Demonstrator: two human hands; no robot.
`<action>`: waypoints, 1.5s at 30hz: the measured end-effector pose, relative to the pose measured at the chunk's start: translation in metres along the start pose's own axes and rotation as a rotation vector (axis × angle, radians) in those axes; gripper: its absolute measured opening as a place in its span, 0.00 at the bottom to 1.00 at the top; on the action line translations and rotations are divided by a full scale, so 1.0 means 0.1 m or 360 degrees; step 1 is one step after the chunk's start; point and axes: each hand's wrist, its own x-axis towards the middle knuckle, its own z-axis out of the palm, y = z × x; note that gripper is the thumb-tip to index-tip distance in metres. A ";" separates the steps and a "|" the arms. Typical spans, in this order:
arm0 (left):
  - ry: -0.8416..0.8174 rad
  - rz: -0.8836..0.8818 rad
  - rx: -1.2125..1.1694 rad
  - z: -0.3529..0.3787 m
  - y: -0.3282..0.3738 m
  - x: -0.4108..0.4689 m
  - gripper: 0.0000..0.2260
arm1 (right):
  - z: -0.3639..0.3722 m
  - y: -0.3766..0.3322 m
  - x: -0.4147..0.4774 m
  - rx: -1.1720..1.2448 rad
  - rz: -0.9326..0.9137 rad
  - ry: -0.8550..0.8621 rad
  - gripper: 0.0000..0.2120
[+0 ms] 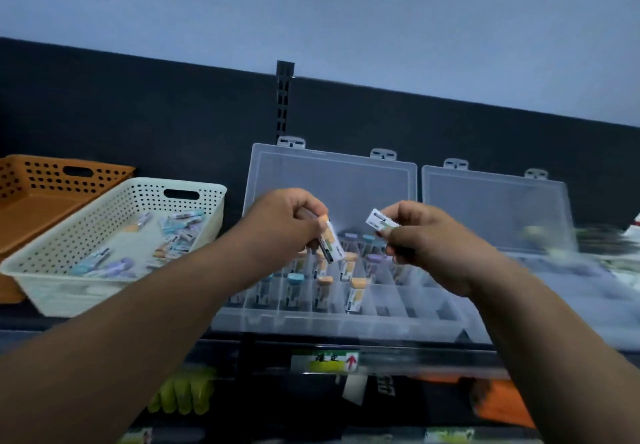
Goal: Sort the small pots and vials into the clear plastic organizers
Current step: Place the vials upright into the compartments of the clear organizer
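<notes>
Pale wall fills the top of your view. Below it a dark back panel [138, 114] runs behind the shelf, with a slotted upright [284, 97] at its middle. At your far left sits an orange basket [45, 180]. Just in front of it is a white perforated basket [104, 222] holding loose vials [176, 232] with blue, purple and orange caps.

Straight ahead the clear organizer [311, 322] lies open, its lid [332, 180] leaning back against the panel. Capped standing vials [356, 291] fill several of its compartments. A second organizer [491, 198] stands just to the right with its lid also up; its contents are too blurred to tell.

Your left hand [280, 225] curls around an orange-capped vial [331, 241], tilted steeply over the organizer's middle. Your right hand [426, 239] pinches a labelled vial [381, 219] between thumb and fingertips, nearly level above the organizer's right half. The two held vials are near each other but apart.

Under the shelf edge hangs a tag with a red arrow [325, 362].
</notes>
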 end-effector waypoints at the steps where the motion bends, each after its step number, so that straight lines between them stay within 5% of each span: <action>1: -0.0012 0.0008 0.0023 0.10 0.02 0.02 0.05 | -0.10 0.05 -0.04 -0.0082 -0.0027 0.0042 0.08; 8: -0.0083 0.0120 0.0382 0.72 0.08 0.16 0.06 | -0.61 0.42 -0.09 -0.0593 -0.0094 0.0247 0.07; 23: -0.0257 0.0087 0.1071 1.14 -0.11 0.31 0.05 | -0.55 0.77 0.11 -0.1311 -0.0340 -0.0107 0.06; 38: -0.0316 0.0208 0.1343 1.18 -0.25 0.26 0.05 | -0.46 0.87 0.12 -0.1318 -0.0316 -0.0126 0.11; 45: -0.0301 0.0273 0.1297 1.07 -0.24 0.21 0.15 | -0.47 0.73 0.06 -0.1356 -0.0279 -0.0053 0.15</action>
